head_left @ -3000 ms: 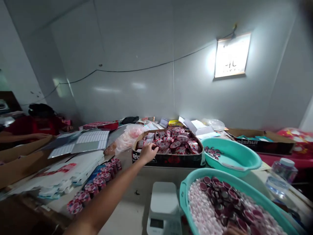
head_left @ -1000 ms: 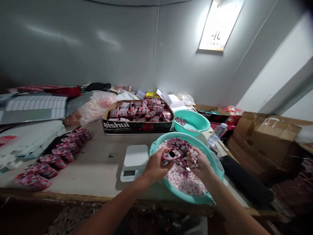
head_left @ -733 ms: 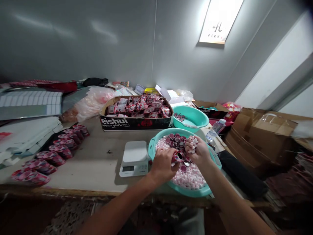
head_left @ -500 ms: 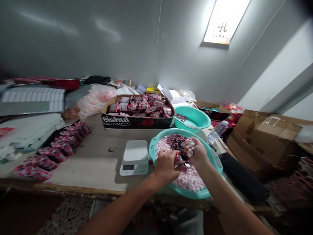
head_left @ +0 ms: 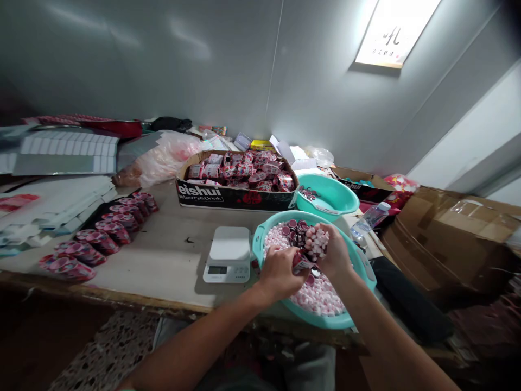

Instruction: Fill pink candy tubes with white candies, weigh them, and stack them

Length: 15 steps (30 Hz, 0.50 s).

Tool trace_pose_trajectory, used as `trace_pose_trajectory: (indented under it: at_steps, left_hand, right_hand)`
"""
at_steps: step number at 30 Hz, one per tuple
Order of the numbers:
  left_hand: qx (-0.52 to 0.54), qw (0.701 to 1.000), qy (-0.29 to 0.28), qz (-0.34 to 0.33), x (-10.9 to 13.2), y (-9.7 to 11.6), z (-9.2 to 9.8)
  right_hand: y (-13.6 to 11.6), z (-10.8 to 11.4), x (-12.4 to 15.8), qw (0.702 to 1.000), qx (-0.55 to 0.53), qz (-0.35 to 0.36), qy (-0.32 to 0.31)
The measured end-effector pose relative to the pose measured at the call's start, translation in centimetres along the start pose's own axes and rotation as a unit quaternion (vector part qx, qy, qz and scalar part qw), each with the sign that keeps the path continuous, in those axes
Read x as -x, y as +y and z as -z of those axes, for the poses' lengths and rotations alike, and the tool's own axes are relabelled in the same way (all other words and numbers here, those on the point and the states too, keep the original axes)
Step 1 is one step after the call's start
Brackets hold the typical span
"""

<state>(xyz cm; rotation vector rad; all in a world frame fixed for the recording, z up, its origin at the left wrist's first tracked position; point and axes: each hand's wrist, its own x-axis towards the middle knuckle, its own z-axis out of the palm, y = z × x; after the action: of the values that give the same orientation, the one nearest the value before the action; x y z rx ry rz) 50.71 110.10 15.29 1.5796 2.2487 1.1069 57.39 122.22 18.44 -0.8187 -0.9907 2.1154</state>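
Note:
Above a teal basin [head_left: 260, 244] of pink and white candies [head_left: 319, 297], my left hand [head_left: 281, 271] is wrapped round a small red printed container [head_left: 301, 263]. My right hand [head_left: 334, 251] is closed around a handful of pink and white candies [head_left: 316, 241], tilted at the container's mouth. Dark red round lids [head_left: 293, 231] lie in the basin behind my hands. Left of the basin sits a white digital scale [head_left: 230, 247] with a bare plate.
A cardboard box [head_left: 240, 200] full of printed containers stands behind the scale. Several pink containers [head_left: 108, 235] form a row at the left. A second teal basin [head_left: 337, 190], a bottle [head_left: 373, 216], a black case [head_left: 407, 296] and brown cartons [head_left: 448, 233] are at the right.
The view has shifted, so the table things sit slightly further right and higher. My right hand with the candies has come slightly over the container in my left hand.

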Motion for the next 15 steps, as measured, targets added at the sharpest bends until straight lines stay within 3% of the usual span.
trace_pose_trajectory:
  at_steps: [6,12,15]
  left_hand:
    - [-0.001,1.0,0.009,0.001,0.07,-0.08,-0.05]
    - [0.009,0.999,0.015,-0.037,0.19,-0.22,-0.17]
    - [0.01,1.0,0.009,-0.021,0.15,-0.16,-0.1]
  right_hand:
    - [-0.06,-0.36,0.11,0.999,0.006,0.014,0.042]
    - [0.02,-0.6,0.26,1.0,0.023,0.014,0.006]
    - [0.13,-0.68,0.31,0.999,0.032,0.022,0.003]
